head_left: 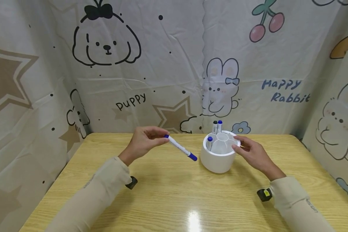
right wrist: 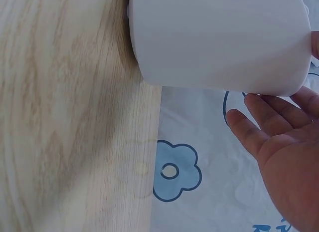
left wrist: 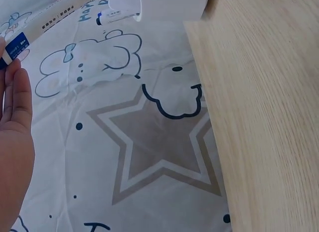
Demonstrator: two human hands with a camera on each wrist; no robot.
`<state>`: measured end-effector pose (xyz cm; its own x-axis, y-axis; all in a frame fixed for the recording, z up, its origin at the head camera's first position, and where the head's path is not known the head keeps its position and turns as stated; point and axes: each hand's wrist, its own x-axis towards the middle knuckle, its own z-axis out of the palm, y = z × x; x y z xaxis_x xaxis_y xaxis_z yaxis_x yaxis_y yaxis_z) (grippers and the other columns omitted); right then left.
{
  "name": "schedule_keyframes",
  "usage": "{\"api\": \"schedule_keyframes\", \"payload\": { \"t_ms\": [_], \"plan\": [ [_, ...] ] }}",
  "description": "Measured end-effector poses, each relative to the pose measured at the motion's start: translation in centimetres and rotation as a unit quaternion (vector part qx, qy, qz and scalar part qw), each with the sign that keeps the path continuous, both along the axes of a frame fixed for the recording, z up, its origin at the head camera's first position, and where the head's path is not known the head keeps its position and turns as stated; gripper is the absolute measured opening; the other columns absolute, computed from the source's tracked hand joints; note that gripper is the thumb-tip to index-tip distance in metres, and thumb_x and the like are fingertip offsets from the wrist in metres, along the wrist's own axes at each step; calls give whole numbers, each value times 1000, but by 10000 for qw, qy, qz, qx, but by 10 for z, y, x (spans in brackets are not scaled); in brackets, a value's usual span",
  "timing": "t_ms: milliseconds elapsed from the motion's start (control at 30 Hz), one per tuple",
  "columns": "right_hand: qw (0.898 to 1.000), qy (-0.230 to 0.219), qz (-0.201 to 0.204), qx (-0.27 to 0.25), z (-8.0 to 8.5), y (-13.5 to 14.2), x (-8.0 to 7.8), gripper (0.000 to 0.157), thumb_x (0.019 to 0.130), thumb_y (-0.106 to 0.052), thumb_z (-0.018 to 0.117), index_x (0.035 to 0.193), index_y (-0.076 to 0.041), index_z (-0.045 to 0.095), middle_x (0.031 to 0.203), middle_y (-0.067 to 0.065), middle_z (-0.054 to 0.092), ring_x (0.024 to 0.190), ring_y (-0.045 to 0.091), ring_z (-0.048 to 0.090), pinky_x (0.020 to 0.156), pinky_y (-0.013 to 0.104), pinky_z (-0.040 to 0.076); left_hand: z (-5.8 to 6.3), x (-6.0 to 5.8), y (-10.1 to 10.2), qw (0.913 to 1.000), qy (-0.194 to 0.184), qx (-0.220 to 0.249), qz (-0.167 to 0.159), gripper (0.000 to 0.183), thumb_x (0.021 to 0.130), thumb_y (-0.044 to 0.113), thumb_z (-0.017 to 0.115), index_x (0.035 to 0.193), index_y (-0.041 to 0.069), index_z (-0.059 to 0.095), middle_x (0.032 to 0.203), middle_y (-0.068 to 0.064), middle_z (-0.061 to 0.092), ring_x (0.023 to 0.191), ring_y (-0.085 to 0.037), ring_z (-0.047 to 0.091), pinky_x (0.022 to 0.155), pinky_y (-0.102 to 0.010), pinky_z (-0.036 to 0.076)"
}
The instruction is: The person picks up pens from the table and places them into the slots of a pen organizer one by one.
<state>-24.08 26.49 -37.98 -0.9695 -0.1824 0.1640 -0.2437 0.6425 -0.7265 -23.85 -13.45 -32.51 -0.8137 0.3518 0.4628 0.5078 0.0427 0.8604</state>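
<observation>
My left hand (head_left: 145, 141) pinches a white marker (head_left: 178, 145) by one blue end, between thumb and fingers. The marker slants down to the right through the air, its other blue end close to the left side of a white round pen holder (head_left: 217, 162). Several clear compartments divide the holder's inside. Two markers, one black-topped (head_left: 215, 126) and one blue-topped (head_left: 219, 125), stand at its back, and another blue-topped marker (head_left: 209, 143) stands at its left. At the holder's right rim, my right hand (head_left: 253, 153) grips with thumb and fingers.
The holder stands on a light wooden table (head_left: 168, 193) near the back edge. Behind and at both sides hangs a printed cloth (head_left: 168, 64) with cartoon animals and stars. Small black devices are strapped at both wrists.
</observation>
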Motion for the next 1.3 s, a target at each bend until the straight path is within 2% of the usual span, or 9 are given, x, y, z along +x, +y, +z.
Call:
{"api": "schedule_keyframes", "payload": {
  "t_ms": [233,367,567,833,1300],
  "plan": [
    [10000,-17,4,24,0,-1,0,62,103,-39,57,146,4,44,148,33,40,131,50,45,103,56,44,4,-3,7,9998,16,-148,94,22,84,-5,77,105,-8,73,102,-16,74,85,-17,71,74,-30,61],
    [10000,-38,-18,23,1,-1,0,63,103,-39,57,146,4,44,148,33,41,130,50,46,103,56,44,5,-6,14,10000,11,36,-18,23,83,-8,76,106,-12,71,102,-17,74,85,-16,71,75,-31,61],
    [10000,-37,-27,-20,1,-1,0,64,102,-39,58,145,6,44,148,32,41,130,50,46,103,55,44,6,-11,27,9999,51,138,-21,21,83,-9,76,104,-9,73,99,-13,75,84,-15,71,75,-32,61],
    [10000,-31,-23,-20,2,-2,0,63,102,-38,58,145,6,44,147,32,42,129,50,47,101,55,45,9,-14,38,9997,135,201,-82,21,83,-8,77,103,-9,73,101,-17,74,85,-17,72,76,-34,61],
    [10000,-90,-27,24,3,-3,1,65,102,-40,59,146,5,43,147,31,42,130,50,46,102,55,45,14,-17,58,9999,142,93,-30,22,83,-6,78,104,-7,73,101,-15,74,85,-19,72,77,-35,61]
  ]
}}
